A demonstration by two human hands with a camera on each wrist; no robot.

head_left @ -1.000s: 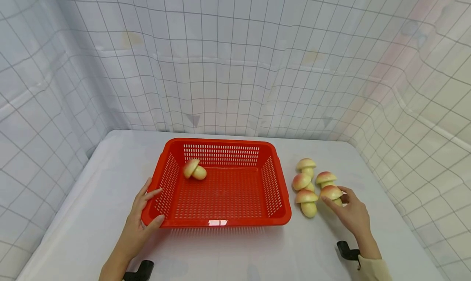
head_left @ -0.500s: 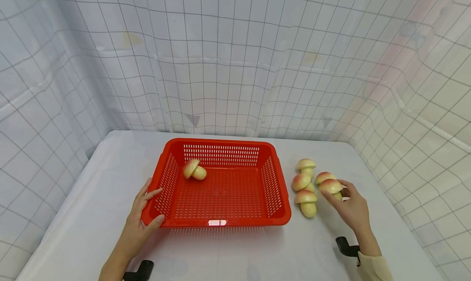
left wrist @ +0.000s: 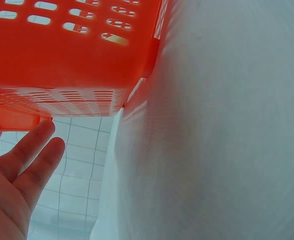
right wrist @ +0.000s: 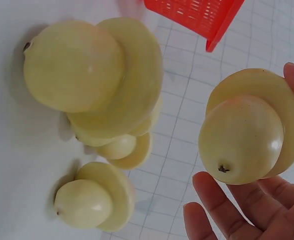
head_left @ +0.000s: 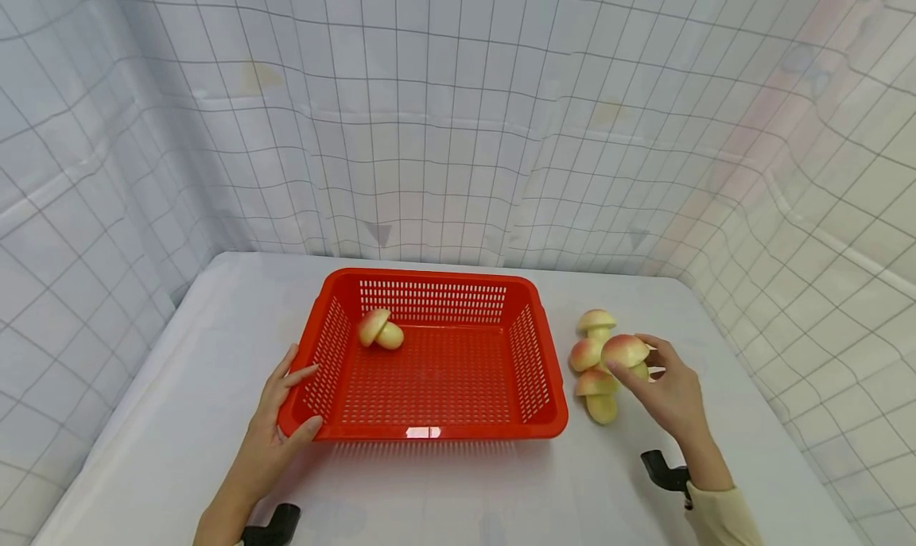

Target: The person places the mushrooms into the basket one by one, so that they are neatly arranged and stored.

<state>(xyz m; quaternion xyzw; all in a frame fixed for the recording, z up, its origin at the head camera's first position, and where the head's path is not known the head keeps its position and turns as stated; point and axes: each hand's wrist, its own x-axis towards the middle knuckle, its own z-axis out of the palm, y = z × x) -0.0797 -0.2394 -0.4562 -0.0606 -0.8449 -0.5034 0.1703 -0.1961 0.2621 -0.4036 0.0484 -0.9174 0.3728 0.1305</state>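
My right hand (head_left: 669,395) pinches a mushroom (head_left: 626,350) by its cap between thumb and fingers. This one, like the others, has a smooth pink-and-yellow cap and a rounded pale stem. In the right wrist view, the held mushroom (right wrist: 242,137) hangs in the air, its stem end towards the camera. My left hand (head_left: 268,431) rests on the left front corner of a red plastic basket (head_left: 440,432), thumb and one finger over the rim. Straight fingers (left wrist: 39,170) show beneath the rim in the left wrist view. One mushroom (head_left: 382,330) lies inside the basket, at the back left.
Right of the basket, a column of mushrooms (head_left: 596,403) stands on the white-covered table (head_left: 458,498). Another lone mushroom (right wrist: 89,202) shows apart from them in the right wrist view; the held one hides it from the head camera. Checked white curtains (head_left: 444,133) surround the table.
My right hand has lifted the nearest mushroom of the right-hand pair and carried it up and to the left, over the others. The left hand and basket stay in place.
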